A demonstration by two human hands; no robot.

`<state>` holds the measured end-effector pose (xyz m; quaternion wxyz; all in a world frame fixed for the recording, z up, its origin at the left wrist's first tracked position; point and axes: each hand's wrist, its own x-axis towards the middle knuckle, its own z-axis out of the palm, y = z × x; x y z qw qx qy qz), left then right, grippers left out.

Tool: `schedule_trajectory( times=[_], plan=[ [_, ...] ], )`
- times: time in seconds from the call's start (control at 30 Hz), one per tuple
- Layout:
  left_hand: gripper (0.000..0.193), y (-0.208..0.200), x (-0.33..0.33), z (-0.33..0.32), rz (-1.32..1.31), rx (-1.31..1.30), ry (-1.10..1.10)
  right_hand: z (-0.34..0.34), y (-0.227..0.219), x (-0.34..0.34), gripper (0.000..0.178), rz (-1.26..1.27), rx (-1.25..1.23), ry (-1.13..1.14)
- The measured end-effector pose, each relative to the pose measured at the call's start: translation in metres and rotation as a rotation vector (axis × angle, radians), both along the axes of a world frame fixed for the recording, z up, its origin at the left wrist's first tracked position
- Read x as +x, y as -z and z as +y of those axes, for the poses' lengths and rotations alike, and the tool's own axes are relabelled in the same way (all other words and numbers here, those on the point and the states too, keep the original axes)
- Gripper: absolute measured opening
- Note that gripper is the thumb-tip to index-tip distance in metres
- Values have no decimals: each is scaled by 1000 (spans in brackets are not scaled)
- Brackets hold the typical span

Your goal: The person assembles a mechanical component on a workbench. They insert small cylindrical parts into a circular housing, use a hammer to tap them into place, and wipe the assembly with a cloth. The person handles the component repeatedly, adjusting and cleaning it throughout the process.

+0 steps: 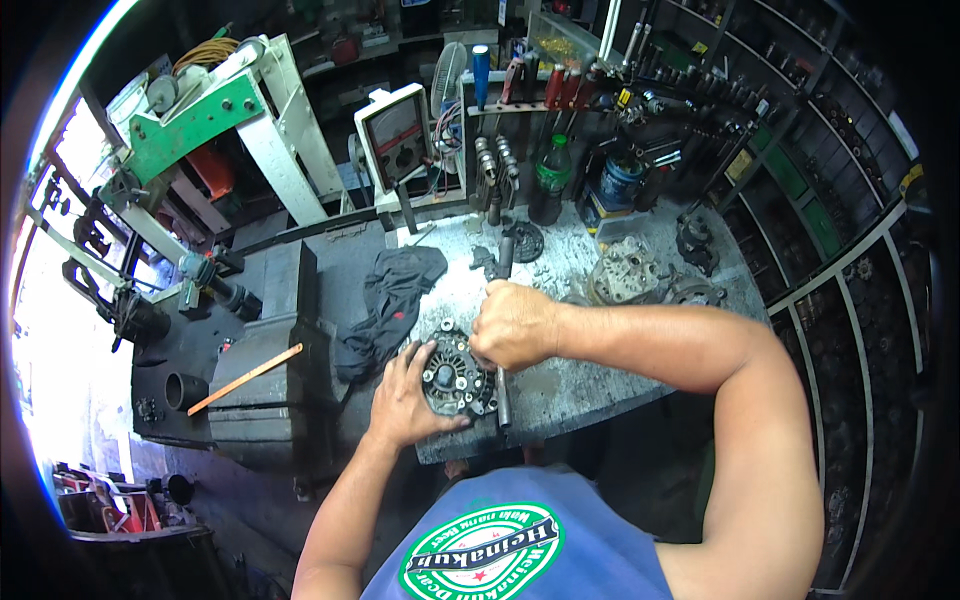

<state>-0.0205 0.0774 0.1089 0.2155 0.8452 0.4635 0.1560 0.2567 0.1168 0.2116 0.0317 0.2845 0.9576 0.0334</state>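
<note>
A round, finned metal housing, which looks like an alternator part [458, 382], lies on the near part of the workbench, with a dark hub at its centre. My left hand [402, 400] grips its left rim, fingers at the upper edge and thumb along the lower one. Just right of the housing, my right hand [515, 322] is closed around a straight metal bar [504, 400]. One end of the bar points away from me and the other toward the bench's front edge. My fist hides its middle and part of the housing's right side.
Left of the housing lie a dark cloth [385, 305] and a large bench vise [265, 385] with a wooden strip [245, 380]. Another metal housing [622, 272] sits at right. Behind stand a green bottle [552, 175], a meter box [398, 140] and a screwdriver rack [535, 108].
</note>
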Motion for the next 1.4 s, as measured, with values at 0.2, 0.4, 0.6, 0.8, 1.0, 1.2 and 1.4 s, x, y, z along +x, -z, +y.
schedule_trajectory(
  times=[0.2,0.4,0.6,0.8,1.0,1.2,1.4],
  plan=[
    [138,-7,6,-3,38,-39,-44,-6,7,-1,21,114,50,93],
    [142,7,6,-6,57,-18,-72,-20,10,-10,15,109,81,257],
    [147,8,7,-8,34,-30,-60,-30,-21,15,14,101,69,91],
    [140,10,15,-20,-68,-8,-124,-47,-46,148,38,269,-56,281],
    [144,19,20,-28,-100,-1,-185,-46,-61,250,39,503,-209,718],
    [146,20,24,-31,-87,-3,-241,-1,-92,391,17,432,452,916],
    [148,19,31,-36,-72,-12,-299,82,-76,458,21,290,544,926]
  ],
)
